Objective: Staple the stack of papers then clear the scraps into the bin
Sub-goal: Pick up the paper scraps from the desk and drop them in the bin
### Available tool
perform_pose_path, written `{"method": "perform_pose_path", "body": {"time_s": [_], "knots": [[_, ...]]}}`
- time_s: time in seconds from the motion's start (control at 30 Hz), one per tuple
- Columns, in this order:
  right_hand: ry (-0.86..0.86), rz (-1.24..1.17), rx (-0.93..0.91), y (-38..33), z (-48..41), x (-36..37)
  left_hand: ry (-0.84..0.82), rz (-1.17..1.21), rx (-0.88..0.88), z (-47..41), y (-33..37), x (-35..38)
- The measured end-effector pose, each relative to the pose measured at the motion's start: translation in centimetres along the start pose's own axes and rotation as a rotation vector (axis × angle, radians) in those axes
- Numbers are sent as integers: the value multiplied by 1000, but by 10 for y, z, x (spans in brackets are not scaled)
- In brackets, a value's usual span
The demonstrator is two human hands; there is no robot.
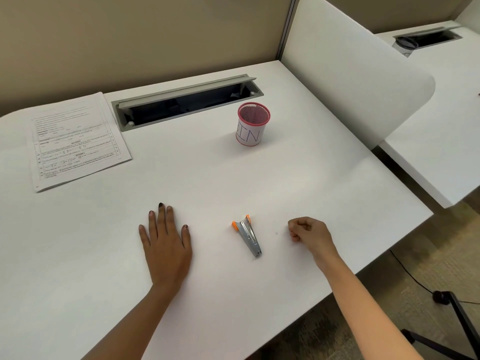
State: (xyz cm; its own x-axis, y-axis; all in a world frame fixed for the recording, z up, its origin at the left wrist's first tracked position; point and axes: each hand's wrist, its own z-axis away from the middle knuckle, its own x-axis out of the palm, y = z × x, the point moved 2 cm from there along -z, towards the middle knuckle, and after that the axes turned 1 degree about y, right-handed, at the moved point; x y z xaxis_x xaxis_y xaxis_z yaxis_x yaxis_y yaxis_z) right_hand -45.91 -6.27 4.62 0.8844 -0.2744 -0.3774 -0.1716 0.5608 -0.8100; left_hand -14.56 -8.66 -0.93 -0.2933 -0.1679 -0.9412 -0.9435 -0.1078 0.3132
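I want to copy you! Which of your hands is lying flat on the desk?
The left hand lies flat, palm down, fingers spread on the desk. The right hand, beyond the stapler, is curled into a loose fist.

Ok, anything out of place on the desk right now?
One small white scrap lies loose on the desk, between the stapler and the right hand, not in the bin. The papers sit far left, slightly askew. The bin stands upright; nothing looks spilled or damaged.
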Motion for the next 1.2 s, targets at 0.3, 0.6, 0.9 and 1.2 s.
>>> {"method": "perform_pose_path", "body": {"time_s": [0.3, 0.6, 0.9, 1.2], "knots": [[119, 481, -373, -2, 17, 28, 2, 9, -2, 1, 1, -2], [45, 837, -286, -11, 9, 43, -2, 6, -3, 1, 1, -1], [51, 103, -42, -7, 10, 15, -1, 10, -4, 0, 1, -1], [25, -203, 107, 6, 17, -1, 0, 5, 0, 0, 1, 0]]}}
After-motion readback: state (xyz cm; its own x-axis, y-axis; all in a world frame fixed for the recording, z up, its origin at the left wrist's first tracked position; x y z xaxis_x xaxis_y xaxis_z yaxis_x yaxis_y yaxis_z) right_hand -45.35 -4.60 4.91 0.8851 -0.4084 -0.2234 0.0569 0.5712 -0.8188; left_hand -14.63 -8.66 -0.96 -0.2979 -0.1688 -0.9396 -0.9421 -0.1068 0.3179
